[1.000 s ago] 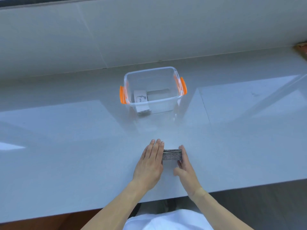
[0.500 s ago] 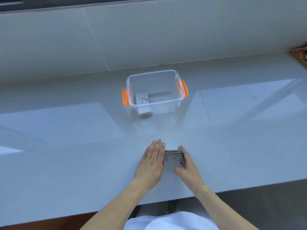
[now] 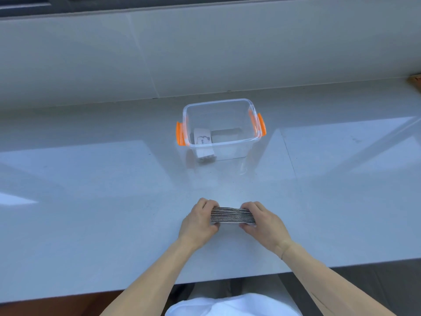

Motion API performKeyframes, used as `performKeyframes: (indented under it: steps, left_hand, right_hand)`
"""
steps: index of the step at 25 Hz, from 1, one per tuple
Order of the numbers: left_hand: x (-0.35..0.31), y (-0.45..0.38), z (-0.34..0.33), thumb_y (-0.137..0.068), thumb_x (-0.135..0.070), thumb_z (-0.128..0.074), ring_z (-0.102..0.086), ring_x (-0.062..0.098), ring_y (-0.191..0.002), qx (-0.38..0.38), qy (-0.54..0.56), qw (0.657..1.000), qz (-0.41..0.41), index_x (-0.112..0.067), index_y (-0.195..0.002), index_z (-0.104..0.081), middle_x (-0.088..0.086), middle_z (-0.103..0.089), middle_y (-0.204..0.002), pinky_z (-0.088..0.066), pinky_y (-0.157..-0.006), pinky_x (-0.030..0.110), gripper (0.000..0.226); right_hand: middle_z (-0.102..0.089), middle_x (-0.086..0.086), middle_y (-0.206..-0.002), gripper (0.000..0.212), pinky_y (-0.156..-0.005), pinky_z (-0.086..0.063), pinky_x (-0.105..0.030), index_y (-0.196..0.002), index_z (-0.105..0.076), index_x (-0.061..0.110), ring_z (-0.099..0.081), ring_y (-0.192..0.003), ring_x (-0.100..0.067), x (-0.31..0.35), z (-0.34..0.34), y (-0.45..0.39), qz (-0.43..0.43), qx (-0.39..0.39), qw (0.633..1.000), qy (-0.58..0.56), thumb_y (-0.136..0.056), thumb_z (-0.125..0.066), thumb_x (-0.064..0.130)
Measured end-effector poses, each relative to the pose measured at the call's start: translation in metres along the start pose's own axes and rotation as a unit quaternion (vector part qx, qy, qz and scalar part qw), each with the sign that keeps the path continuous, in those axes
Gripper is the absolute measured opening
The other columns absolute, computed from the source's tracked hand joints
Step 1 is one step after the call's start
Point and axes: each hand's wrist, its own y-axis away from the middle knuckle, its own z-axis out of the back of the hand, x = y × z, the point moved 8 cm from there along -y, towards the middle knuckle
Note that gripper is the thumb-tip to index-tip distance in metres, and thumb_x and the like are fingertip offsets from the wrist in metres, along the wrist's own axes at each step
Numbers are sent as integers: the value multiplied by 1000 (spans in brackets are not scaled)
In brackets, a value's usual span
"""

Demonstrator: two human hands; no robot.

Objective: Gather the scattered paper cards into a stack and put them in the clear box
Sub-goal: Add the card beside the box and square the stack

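Note:
A stack of paper cards (image 3: 232, 215) stands on its edge on the white counter, its striped side facing me. My left hand (image 3: 200, 218) curls around the stack's left end and my right hand (image 3: 262, 218) around its right end, so both grip it. Farther back stands the clear box (image 3: 221, 131) with orange latches, open at the top. Inside it lies a white card stack (image 3: 203, 142) with a printed top card, at the box's left side.
The white counter (image 3: 91, 201) runs wide to both sides, with its front edge just under my forearms. A tiled wall (image 3: 205, 53) rises behind the box. A brown object (image 3: 415, 79) shows at the far right edge.
My flat hands, which pressed the stack's ends, have curled their fingers around it and now clasp it from both sides. The view has shifted slightly downward.

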Motion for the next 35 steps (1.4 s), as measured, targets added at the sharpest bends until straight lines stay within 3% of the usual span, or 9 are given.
performKeyframes:
  steps: [3, 6, 17, 21, 26, 29, 31, 33, 35]
  left_hand:
    - [-2, -2, -2, -76, -18, -65, -59, 20, -86, 20, 86, 996, 10, -23, -105, -53, -6, -51, -106, -52, -76, 41, 32]
    - [1, -4, 1, -74, -15, -65, -58, 18, -79, -3, 130, 991, 10, -23, -103, -54, -7, -52, -100, -51, -75, 41, 32]
    - [11, -7, -5, -75, -26, -59, -60, 18, -81, 7, 38, 999, 23, -33, -105, -47, -14, -50, -106, -52, -62, 39, 33]
    - [13, -8, -9, -77, -25, -58, -59, 22, -82, 23, 8, 1000, 13, -29, -107, -45, -11, -49, -110, -48, -59, 36, 33]
    - [11, -17, 0, -75, -22, -62, -57, 18, -93, 64, 76, 995, 22, -23, -105, -52, -6, -54, -107, -51, -75, 37, 32]
    - [7, -23, 18, -74, -16, -71, -59, 18, -100, 119, 260, 958, 32, -17, -103, -59, 4, -62, -110, -48, -85, 28, 32]
    - [-1, -25, 33, -73, -14, -72, -63, 17, -102, 145, 384, 911, 48, -15, -108, -61, 4, -67, -114, -50, -90, 30, 37]
    - [-13, -27, 46, -73, -17, -72, -64, 16, -99, 135, 482, 864, 58, -13, -113, -61, 2, -67, -112, -51, -91, 34, 42]
    - [-27, -33, 60, -76, -20, -70, -65, 17, -100, 105, 551, 825, 61, -11, -118, -59, 3, -65, -111, -53, -91, 36, 45]
  right_hand:
    - [-54, 14, -105, 33, -67, -52, -33, -109, -47, 32, -60, -77, -15, 3, -1, -5, 7, 20, 1000, 8, -83, -67, 38]
    - [-55, 17, -103, 32, -62, -50, -28, -109, -47, 36, -58, -72, -11, 4, 8, -8, 23, -11, 999, 33, -83, -65, 42]
    - [-57, 10, -99, 33, -57, -45, -31, -106, -49, 27, -60, -73, -18, 7, -2, -16, 23, 2, 996, 83, -81, -64, 42]
    - [-54, 7, -92, 32, -54, -40, -33, -96, -41, 23, -56, -71, -22, 11, -6, -22, 18, 26, 992, 124, -82, -60, 45]
    - [-57, 9, -95, 39, -62, -45, -34, -113, -38, 42, -63, -80, -24, 19, 5, -22, 32, 62, 989, 128, -78, -55, 46]
    - [-62, 12, -97, 48, -69, -49, -35, -114, -37, 47, -61, -84, -17, 24, 24, -22, -3, 95, 993, 62, -72, -60, 53]
    - [-67, 12, -84, 48, -65, -51, -33, -108, -41, 48, -60, -72, -11, 27, 40, -24, -37, 121, 991, -52, -68, -66, 52]
    - [-70, 9, -75, 44, -58, -49, -29, -105, -48, 46, -57, -62, -14, 36, 54, -26, -49, 145, 969, -196, -70, -73, 42]
    - [-69, 1, -80, 42, -56, -47, -32, -107, -54, 38, -53, -66, -21, 45, 70, -32, -52, 145, 941, -300, -72, -78, 32]
